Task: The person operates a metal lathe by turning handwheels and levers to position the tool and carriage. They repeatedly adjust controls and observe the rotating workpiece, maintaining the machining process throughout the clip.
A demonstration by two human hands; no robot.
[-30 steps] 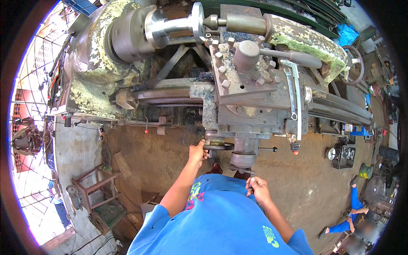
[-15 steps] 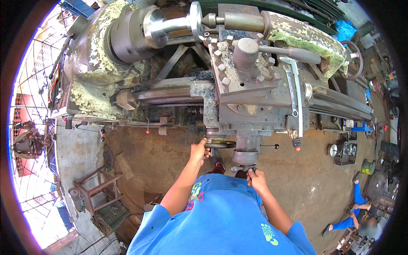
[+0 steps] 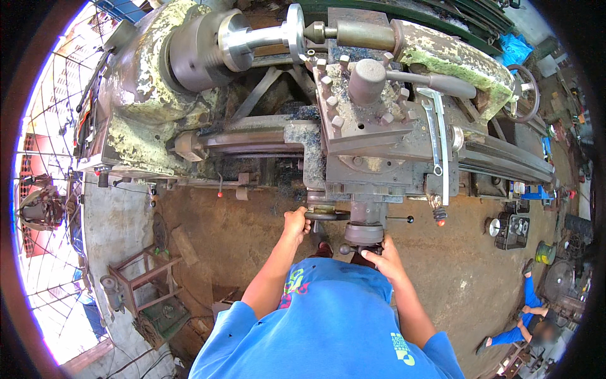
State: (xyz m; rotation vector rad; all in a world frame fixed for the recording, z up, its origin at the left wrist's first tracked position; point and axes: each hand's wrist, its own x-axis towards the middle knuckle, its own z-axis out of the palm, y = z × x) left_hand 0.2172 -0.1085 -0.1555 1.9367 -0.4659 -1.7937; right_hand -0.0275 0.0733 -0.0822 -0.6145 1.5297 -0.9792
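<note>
I stand at a metal lathe. My left hand is closed on the rim of a dark carriage handwheel below the apron. To its right, my right hand grips the ball-ended crank handle of the cross slide, thumb laid across it; its fingers are partly hidden. Above, a shiny flanged metal workpiece spans from the chuck to the tailstock centre. The chuck's surface looks smeared, as if turning. The tool post, ringed by square-headed bolts, stands right of centre, dusted with chips.
A wrench and a caliper lie on the carriage at right. A red-tipped lever hangs below them. Behind at left is a metal frame stand. A person in blue trousers sits low at far right.
My right hand has shifted slightly up and right, and the crank handle has turned a little under it. My left hand stays on the handwheel rim.
</note>
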